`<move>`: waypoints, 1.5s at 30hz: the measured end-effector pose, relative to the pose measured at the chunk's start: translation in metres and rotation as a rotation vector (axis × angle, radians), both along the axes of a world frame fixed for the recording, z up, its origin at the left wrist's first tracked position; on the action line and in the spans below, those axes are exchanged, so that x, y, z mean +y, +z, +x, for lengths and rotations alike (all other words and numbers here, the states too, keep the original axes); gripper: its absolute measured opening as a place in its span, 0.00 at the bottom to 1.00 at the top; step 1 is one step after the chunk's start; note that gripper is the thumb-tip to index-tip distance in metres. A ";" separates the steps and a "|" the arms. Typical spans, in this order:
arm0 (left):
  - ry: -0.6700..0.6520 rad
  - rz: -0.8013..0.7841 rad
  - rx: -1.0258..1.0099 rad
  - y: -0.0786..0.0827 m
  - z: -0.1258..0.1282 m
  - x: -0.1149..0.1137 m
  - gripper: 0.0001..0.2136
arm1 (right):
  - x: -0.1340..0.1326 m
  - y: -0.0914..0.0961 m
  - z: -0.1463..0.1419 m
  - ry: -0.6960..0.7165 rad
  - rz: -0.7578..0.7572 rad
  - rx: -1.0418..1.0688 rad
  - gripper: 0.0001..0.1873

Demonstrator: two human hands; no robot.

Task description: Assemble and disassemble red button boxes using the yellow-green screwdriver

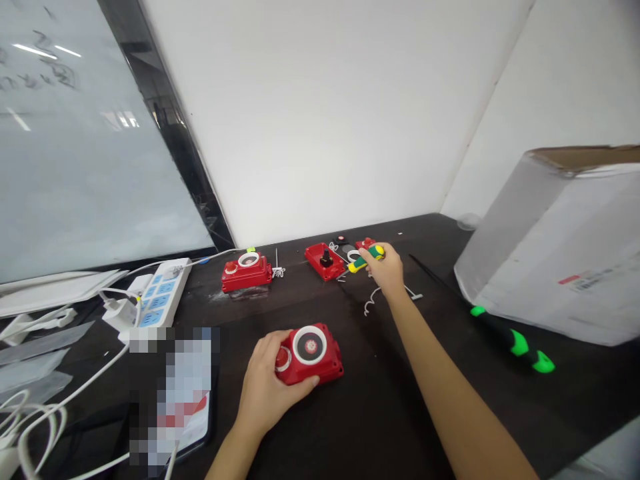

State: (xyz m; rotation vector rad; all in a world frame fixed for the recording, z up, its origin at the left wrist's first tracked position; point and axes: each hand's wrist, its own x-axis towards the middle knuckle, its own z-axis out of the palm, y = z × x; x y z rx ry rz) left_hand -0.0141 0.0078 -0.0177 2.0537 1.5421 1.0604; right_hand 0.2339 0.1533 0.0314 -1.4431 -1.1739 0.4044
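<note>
Dark table (380,427): L hand (263,387) on red box (311,355), R hand (384,270) w/ screwdriver (367,259).

The room looks evenly bright, lit from overhead, I'd say; long ceiling lights throw white streaks of glare across the glass board (45,50); shadows lie soft and faint on the dark tabletop (400,427); the wide lens bends the edges, so the cardboard box (560,253) leans oddly; a pixelated patch (173,393) blurs the lower left; the far red switch box (247,273) seems slightly soft.
</note>
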 end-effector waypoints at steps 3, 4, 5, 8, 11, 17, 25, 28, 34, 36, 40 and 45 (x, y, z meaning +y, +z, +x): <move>-0.004 0.005 -0.004 -0.001 0.000 0.000 0.25 | 0.002 -0.002 0.002 0.022 -0.033 0.042 0.14; -0.004 0.005 -0.005 -0.001 -0.001 0.000 0.25 | 0.003 -0.003 0.001 0.038 -0.046 0.053 0.13; -0.003 0.002 -0.005 -0.001 -0.001 0.000 0.25 | 0.004 -0.004 0.001 0.055 -0.062 0.063 0.12; 0.001 -0.005 -0.001 0.000 0.000 -0.001 0.25 | 0.006 -0.006 0.000 0.101 -0.109 0.090 0.14; -0.004 -0.001 -0.002 0.001 0.000 -0.001 0.25 | 0.007 -0.007 -0.002 0.128 -0.145 0.119 0.15; 0.007 0.008 0.004 0.000 0.000 0.000 0.24 | 0.004 -0.005 -0.006 0.155 -0.235 0.187 0.16; -0.002 -0.010 0.010 0.000 0.000 0.000 0.25 | 0.000 -0.004 -0.009 0.185 -0.279 0.243 0.16; -0.005 -0.004 0.007 -0.001 -0.001 0.000 0.25 | 0.000 0.000 -0.010 0.199 -0.241 0.244 0.14; -0.007 -0.004 0.011 -0.001 -0.001 0.000 0.25 | -0.003 0.009 -0.005 0.111 -0.061 0.215 0.13; -0.004 -0.007 0.016 0.000 -0.001 0.000 0.25 | -0.005 0.012 -0.003 0.072 -0.016 0.191 0.15; 0.006 -0.021 0.019 0.000 -0.001 0.000 0.25 | -0.009 0.017 -0.004 0.018 0.028 0.132 0.16; 0.000 -0.006 0.012 0.000 -0.001 -0.001 0.25 | -0.011 0.018 -0.009 0.021 0.020 0.089 0.16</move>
